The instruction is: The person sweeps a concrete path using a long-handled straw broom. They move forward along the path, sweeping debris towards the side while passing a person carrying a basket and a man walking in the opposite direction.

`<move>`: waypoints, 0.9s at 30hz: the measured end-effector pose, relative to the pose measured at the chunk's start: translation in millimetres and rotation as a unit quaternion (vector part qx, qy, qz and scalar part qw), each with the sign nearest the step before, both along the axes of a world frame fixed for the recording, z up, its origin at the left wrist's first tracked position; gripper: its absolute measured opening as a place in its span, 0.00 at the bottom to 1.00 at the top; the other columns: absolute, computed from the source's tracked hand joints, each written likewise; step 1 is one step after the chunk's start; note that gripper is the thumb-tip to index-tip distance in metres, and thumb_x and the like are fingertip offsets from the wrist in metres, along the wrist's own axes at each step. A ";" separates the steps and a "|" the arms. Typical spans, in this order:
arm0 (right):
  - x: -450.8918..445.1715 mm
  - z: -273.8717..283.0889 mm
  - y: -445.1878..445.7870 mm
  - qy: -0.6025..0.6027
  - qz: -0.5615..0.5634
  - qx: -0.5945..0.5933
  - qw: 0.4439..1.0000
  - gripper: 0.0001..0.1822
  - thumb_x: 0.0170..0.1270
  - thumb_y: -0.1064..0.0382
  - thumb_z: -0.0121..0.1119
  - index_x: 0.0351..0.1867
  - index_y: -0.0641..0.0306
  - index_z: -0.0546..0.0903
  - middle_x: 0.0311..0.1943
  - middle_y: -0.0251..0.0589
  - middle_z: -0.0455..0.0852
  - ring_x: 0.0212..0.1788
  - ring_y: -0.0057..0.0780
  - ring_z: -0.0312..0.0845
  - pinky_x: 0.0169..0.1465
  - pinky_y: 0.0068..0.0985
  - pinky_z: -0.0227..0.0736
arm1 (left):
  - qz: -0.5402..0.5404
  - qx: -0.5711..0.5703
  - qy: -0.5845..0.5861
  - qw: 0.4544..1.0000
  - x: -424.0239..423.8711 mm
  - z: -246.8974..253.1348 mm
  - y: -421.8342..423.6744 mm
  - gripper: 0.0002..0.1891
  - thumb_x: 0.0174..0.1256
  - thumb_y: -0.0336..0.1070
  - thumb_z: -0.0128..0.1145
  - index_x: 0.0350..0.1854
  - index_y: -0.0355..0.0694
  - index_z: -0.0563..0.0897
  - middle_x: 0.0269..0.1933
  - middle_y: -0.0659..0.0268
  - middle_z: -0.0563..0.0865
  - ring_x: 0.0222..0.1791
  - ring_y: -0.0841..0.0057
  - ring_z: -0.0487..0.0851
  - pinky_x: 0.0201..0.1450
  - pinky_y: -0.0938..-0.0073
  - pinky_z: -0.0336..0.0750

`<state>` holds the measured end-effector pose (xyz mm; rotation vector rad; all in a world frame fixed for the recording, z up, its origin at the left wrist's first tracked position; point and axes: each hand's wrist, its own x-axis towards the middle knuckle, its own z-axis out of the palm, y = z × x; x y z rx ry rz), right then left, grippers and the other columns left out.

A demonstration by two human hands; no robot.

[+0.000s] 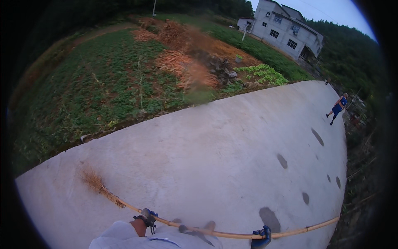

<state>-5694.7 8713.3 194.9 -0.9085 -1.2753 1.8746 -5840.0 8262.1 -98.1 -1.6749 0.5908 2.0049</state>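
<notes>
My left hand (146, 216), in a grey and blue work glove with a dark band at the wrist, is closed around the bamboo handle of a twig broom (174, 223), not far from its brush end. Farther along the same handle, at the lower right, my right hand (261, 237) grips it in a blue glove. The brush (94, 182) of tan twigs fans out over the pale concrete road (199, 149) at the left. Whether its tips touch the concrete, I cannot tell. The handle's other end reaches the road's right side.
A person in blue (339, 105) is on the road at the upper right. Dark patches (270, 219) mark the concrete. A planted field (108, 81) with dry stalks (177, 62) borders the left edge, brush (360, 162) the right. A grey house (279, 29) stands beyond.
</notes>
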 end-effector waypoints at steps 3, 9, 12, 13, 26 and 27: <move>21.2 -0.1 7.1 0.061 -0.020 -0.146 0.987 0.11 0.63 0.60 0.47 0.38 0.66 0.74 0.14 0.25 0.61 0.20 0.21 0.57 0.32 0.26 0.62 | -0.401 -0.138 0.232 0.876 20.2 -65.3 -32.6 0.08 0.60 0.37 0.41 0.34 0.43 0.74 0.27 0.66 0.77 0.32 0.75 0.76 0.41 0.76 0.73; 70.4 -22.3 32.4 0.035 -0.062 -0.099 0.993 0.10 0.63 0.59 0.46 0.36 0.62 0.75 0.15 0.26 0.62 0.20 0.21 0.57 0.31 0.25 0.60 | -0.129 -0.046 0.128 0.982 11.6 12.2 18.8 0.07 0.59 0.34 0.37 0.32 0.42 0.71 0.28 0.63 0.75 0.32 0.69 0.76 0.40 0.68 0.74; 77.3 -16.0 38.1 -0.001 -0.055 -0.105 0.993 0.10 0.62 0.58 0.47 0.36 0.61 0.75 0.15 0.26 0.62 0.21 0.21 0.57 0.31 0.25 0.61 | -0.051 -0.012 0.124 0.991 25.7 -45.8 4.3 0.08 0.60 0.34 0.36 0.33 0.39 0.69 0.29 0.60 0.74 0.34 0.67 0.75 0.42 0.64 0.75; 80.5 -10.9 35.6 0.000 -0.070 -0.097 0.993 0.10 0.62 0.58 0.47 0.36 0.61 0.75 0.15 0.26 0.62 0.21 0.22 0.58 0.31 0.26 0.61 | -0.071 -0.024 0.091 0.993 25.3 -45.0 8.9 0.06 0.60 0.35 0.37 0.29 0.44 0.69 0.26 0.65 0.72 0.30 0.70 0.73 0.38 0.69 0.73; 86.2 -33.0 78.6 0.056 -0.057 -0.139 0.987 0.10 0.57 0.57 0.50 0.34 0.61 0.76 0.16 0.28 0.65 0.19 0.22 0.63 0.27 0.28 0.69 | -0.010 -0.024 0.050 0.998 19.4 11.7 28.4 0.05 0.59 0.36 0.38 0.32 0.42 0.66 0.27 0.61 0.71 0.27 0.66 0.73 0.41 0.57 0.74; 88.3 -40.5 82.5 0.067 -0.039 -0.139 0.987 0.11 0.57 0.57 0.50 0.34 0.61 0.76 0.16 0.28 0.65 0.19 0.22 0.64 0.27 0.28 0.69 | -0.034 -0.038 0.071 0.996 23.3 5.3 20.8 0.04 0.59 0.36 0.39 0.31 0.43 0.65 0.25 0.63 0.70 0.25 0.69 0.72 0.38 0.59 0.74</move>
